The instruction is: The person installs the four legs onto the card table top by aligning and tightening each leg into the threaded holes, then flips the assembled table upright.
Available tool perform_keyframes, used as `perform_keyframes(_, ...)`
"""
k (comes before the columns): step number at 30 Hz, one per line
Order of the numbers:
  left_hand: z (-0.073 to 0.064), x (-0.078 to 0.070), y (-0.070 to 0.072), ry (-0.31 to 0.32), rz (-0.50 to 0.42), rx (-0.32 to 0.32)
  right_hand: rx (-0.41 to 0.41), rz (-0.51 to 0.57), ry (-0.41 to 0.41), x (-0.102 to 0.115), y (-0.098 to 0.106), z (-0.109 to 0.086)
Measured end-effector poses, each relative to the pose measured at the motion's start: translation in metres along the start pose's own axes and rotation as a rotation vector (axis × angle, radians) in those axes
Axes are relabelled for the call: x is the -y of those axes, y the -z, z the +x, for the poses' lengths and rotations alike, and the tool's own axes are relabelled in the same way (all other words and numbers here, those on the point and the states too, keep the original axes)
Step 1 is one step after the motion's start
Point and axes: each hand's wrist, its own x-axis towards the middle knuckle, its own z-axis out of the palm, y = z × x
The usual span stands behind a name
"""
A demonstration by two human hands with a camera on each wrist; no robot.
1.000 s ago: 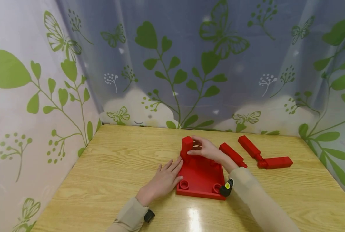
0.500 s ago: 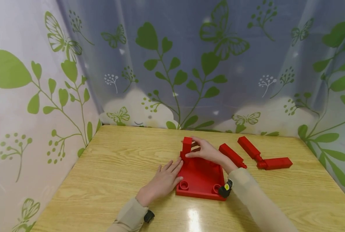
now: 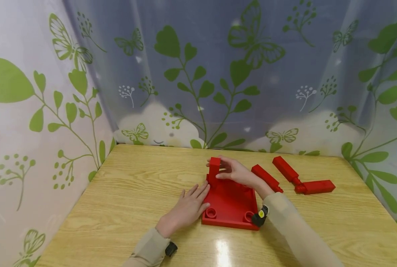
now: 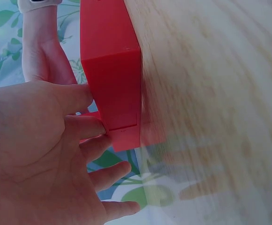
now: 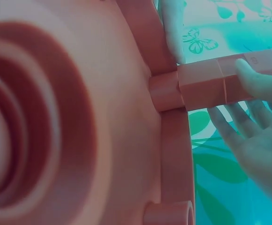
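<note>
A square red panel (image 3: 230,202) with raised edges and round corner sockets lies on the table, hollow side up. At its far left corner stands an upright red table leg (image 3: 214,165). My right hand (image 3: 236,173) holds this leg between thumb and fingers. Seen from the right wrist, the leg (image 5: 203,84) meets the round socket (image 5: 165,91) end to end; the joint's inside is hidden. My left hand (image 3: 186,207), fingers spread and fairly straight, touches the panel's left side. In the left wrist view its thumb and fingers rest against the panel's outer wall (image 4: 119,89).
To the right of the panel lie three loose red legs: one close by (image 3: 266,178), another behind it (image 3: 286,168), and a third (image 3: 318,187) touching the second. Near sockets (image 3: 210,213) hold no leg. A patterned curtain (image 3: 185,92) surrounds the wooden table (image 3: 135,167).
The upright leg has turned slightly in my right hand, and the fingers have shifted a little round it. My left hand keeps its place on the panel.
</note>
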Motion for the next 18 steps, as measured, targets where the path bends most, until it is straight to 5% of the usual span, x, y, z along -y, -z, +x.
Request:
perform_keyframes(12, 0.001, 0.0, -0.001, -0.002, 0.015, -0.004, -0.064, -0.066, -0.054, 0.008, -0.003, 0.002)
perform_keyframes(18, 0.0, 0.0, -0.001, -0.001, 0.016, 0.0, -0.095, -0.075, -0.144, 0.012, -0.003, -0.006)
